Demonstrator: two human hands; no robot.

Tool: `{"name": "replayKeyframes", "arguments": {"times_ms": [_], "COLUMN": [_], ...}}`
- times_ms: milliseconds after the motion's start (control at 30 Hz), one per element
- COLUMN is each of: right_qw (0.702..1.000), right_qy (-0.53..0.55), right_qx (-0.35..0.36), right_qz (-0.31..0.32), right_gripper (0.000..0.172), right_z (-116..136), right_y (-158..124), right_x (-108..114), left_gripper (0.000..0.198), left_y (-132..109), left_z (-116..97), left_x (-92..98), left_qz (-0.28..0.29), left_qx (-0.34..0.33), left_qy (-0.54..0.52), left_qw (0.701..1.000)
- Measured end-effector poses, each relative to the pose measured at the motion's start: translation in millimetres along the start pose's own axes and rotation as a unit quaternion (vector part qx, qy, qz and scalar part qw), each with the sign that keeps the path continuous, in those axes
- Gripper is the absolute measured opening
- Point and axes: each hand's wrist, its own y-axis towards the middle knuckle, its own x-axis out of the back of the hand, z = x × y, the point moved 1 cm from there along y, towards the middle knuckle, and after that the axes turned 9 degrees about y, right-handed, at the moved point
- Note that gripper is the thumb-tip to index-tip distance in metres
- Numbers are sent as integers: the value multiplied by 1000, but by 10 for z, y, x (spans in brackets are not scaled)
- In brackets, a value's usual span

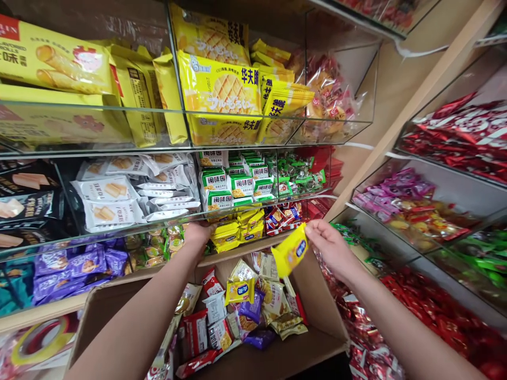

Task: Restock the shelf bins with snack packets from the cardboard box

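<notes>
My right hand (328, 245) pinches a yellow snack packet (291, 252) by its upper corner, above the right side of an open cardboard box (322, 322). My left hand (197, 236) reaches into the low shelf bin at the left edge of a stack of yellow snack packets (237, 230); its fingertips are hidden and I cannot tell whether they grip one. Inside the box lie mixed wrapped snacks, among them a yellow packet (240, 291), a purple packet (252, 307) and a red packet (196, 332).
Clear-walled bins hold waffle packets (222, 87), white packets (106, 192) and green-and-white packets (241, 184). Purple packets (75, 264) lie lower left, above a roll of tape (39, 340). Red-wrapped snacks (428, 311) fill the right-hand side, beside a wooden post (412, 105).
</notes>
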Motion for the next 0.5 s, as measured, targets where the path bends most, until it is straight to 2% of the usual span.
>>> {"name": "replayKeyframes", "arguments": {"times_ms": [200, 333, 500], "right_qw": [988, 971, 937], "right_qy": [48, 123, 243], "right_qx": [-119, -184, -239], "right_qz": [83, 95, 75], "right_gripper": [33, 31, 31], "right_z": [-514, -783, -887], "right_y": [-530, -749, -802], "right_x": [-41, -119, -206], "left_gripper": [25, 26, 23], "left_y": [-99, -155, -153], "left_z": [-153, -245, -261], "left_x": [75, 107, 95], "left_qz": [52, 72, 56], "left_qx": [-32, -34, -18], "left_qy": [105, 152, 142], "left_qw": [993, 985, 988]}}
